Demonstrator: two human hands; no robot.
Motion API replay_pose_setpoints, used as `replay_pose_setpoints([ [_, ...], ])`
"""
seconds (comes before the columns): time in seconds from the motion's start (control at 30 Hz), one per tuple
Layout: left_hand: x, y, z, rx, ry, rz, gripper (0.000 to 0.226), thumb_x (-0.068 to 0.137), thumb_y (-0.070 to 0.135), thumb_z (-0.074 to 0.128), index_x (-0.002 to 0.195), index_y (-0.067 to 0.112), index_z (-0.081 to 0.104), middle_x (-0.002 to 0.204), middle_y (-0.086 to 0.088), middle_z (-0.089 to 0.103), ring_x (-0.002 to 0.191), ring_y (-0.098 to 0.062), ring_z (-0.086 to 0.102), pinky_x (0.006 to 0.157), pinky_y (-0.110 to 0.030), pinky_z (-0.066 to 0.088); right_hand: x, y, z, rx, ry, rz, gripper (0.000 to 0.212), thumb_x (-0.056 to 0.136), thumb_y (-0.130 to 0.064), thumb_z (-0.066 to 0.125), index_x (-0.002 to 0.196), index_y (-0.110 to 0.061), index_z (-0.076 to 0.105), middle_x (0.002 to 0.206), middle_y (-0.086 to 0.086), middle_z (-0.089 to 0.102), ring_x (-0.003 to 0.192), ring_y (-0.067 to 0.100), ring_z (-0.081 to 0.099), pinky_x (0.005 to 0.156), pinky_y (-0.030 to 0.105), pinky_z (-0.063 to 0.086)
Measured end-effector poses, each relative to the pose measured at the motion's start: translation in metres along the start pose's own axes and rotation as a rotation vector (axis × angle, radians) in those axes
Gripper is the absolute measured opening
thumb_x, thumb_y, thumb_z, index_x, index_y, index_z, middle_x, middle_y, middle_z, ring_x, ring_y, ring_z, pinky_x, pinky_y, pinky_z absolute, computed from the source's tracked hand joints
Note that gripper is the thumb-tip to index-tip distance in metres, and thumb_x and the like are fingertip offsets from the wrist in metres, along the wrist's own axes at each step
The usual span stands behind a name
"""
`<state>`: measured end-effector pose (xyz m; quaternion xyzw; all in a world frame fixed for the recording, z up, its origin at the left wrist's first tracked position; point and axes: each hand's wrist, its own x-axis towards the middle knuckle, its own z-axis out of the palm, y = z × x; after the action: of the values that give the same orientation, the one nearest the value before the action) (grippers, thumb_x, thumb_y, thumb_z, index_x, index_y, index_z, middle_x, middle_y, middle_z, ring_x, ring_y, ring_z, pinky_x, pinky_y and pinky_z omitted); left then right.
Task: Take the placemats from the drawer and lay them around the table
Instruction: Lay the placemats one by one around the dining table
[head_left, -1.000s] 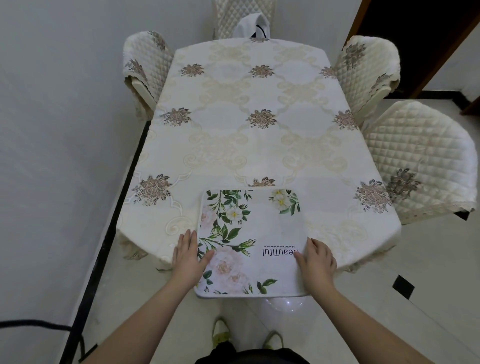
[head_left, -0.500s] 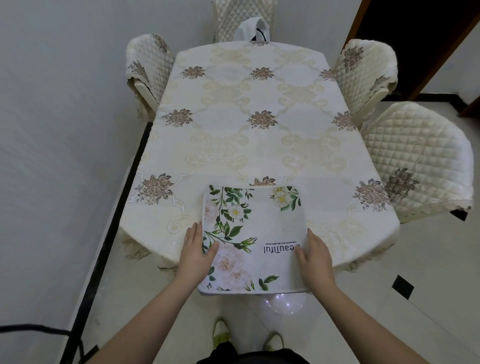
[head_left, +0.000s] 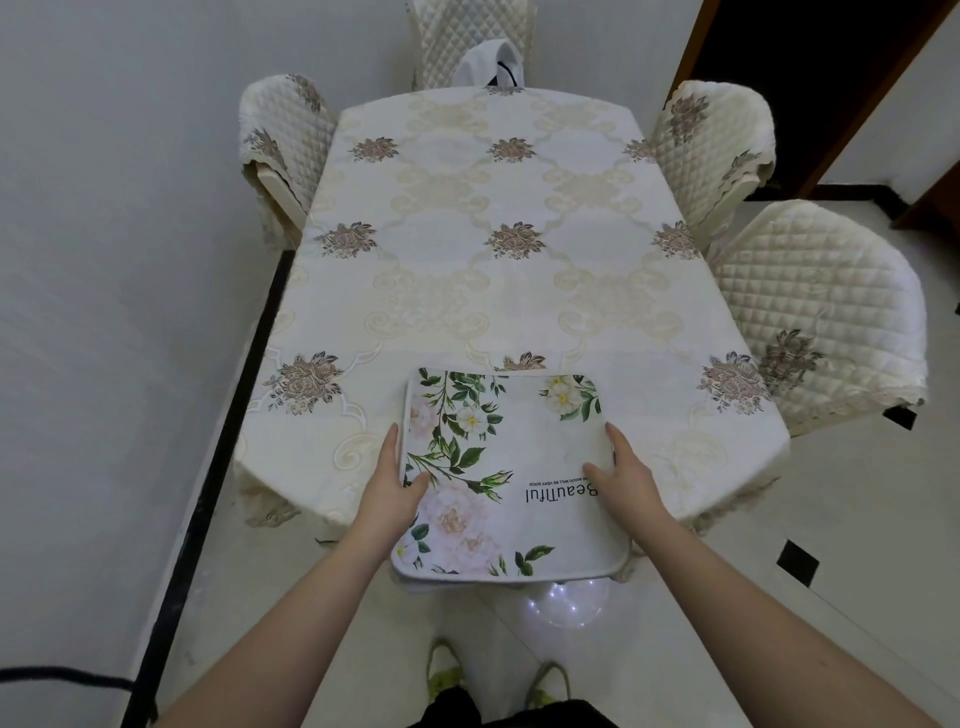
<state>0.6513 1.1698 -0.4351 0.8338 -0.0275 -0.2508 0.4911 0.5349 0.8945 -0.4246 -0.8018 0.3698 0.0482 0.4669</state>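
I saw my left hand (head_left: 387, 480) and right hand (head_left: 621, 475) pinching the placemat (head_left: 506, 475) sides on the counter (head_left: 519, 234); it looked thin, light and bendy.

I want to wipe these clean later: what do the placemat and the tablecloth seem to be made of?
Placemat: probably printed fabric or soft vinyl, matte, with a stitched-looking raised border; it overhangs the edge with little sag, so fairly stiff. Tablecloth: seemingly woven or embossed cloth with a slight sheen, draping in soft folds.
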Motion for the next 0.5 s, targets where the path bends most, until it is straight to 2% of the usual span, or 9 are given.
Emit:
replay_pose_setpoints([
  [0.07,-0.001,0.002,-0.002,-0.070,-0.023,0.000,0.076,0.098,0.013,0.057,0.155,0.041,0.014,0.152,0.008,0.038,0.112,0.002,0.056,0.075,-0.015,0.050,-0.004,0.003,0.001,0.045,0.011,0.011,0.072,0.094,-0.023,0.057,0.154,-0.029,0.018,0.146,0.004,0.048,0.123,0.026,0.053,0.101,0.039,0.045],
  [0.1,-0.002,0.003,-0.005,-0.105,-0.035,0.013,0.075,0.098,0.011,0.057,0.154,0.043,0.017,0.148,0.010,0.043,0.099,0.006,0.059,0.067,-0.015,0.051,-0.008,0.002,0.000,0.065,0.018,0.010,0.072,0.094,-0.023,0.057,0.154,-0.030,0.019,0.146,0.002,0.049,0.122,0.024,0.054,0.099,0.037,0.045],
  [0.13,-0.003,0.004,-0.009,-0.135,-0.047,0.027,0.075,0.097,0.011,0.057,0.153,0.045,0.020,0.146,0.007,0.049,0.095,0.004,0.062,0.066,-0.021,0.054,-0.011,0.002,-0.001,0.084,0.028,0.004,0.071,0.094,-0.022,0.058,0.154,-0.030,0.019,0.144,0.001,0.050,0.119,0.022,0.055,0.095,0.034,0.046],
  [0.2,-0.003,0.009,-0.017,-0.168,-0.066,0.038,0.074,0.096,0.012,0.060,0.150,0.048,0.024,0.134,0.003,0.062,0.101,-0.008,0.069,0.075,-0.038,0.059,-0.017,-0.001,-0.006,0.138,0.057,-0.003,0.071,0.094,-0.021,0.058,0.154,-0.030,0.021,0.137,-0.001,0.054,0.107,0.017,0.058,0.081,0.025,0.048],
  [0.27,-0.003,0.017,-0.023,-0.203,-0.085,0.036,0.074,0.095,0.011,0.062,0.150,0.046,0.026,0.121,-0.001,0.070,0.096,-0.015,0.073,0.078,-0.046,0.061,-0.024,-0.004,-0.013,0.193,0.090,-0.007,0.070,0.094,-0.020,0.060,0.153,-0.031,0.022,0.128,-0.001,0.058,0.095,0.011,0.060,0.068,0.016,0.043],
  [0.33,-0.003,0.028,-0.030,-0.250,-0.127,0.046,0.075,0.094,0.009,0.064,0.148,0.046,0.029,0.112,-0.004,0.074,0.093,-0.023,0.074,0.081,-0.051,0.059,-0.032,-0.007,-0.024,0.230,0.132,-0.025,0.070,0.093,-0.021,0.061,0.151,-0.034,0.023,0.123,-0.001,0.061,0.093,0.009,0.063,0.070,0.020,0.046],
  [0.4,-0.002,0.042,-0.035,-0.310,-0.182,0.057,0.076,0.092,0.008,0.067,0.145,0.049,0.032,0.113,-0.008,0.074,0.097,-0.031,0.073,0.083,-0.058,0.056,-0.042,-0.011,-0.035,0.279,0.175,-0.042,0.068,0.093,-0.022,0.062,0.149,-0.036,0.026,0.120,-0.002,0.064,0.095,0.011,0.067,0.077,0.028,0.050],
  [0.5,-0.001,0.065,-0.037,-0.371,-0.252,0.074,0.081,0.089,0.004,0.069,0.143,0.051,0.033,0.117,-0.012,0.071,0.099,-0.036,0.071,0.081,-0.062,0.056,-0.059,-0.015,-0.052,0.344,0.250,-0.072,0.063,0.093,-0.018,0.063,0.145,-0.034,0.032,0.112,-0.006,0.067,0.092,0.006,0.067,0.074,0.024,0.050],
])
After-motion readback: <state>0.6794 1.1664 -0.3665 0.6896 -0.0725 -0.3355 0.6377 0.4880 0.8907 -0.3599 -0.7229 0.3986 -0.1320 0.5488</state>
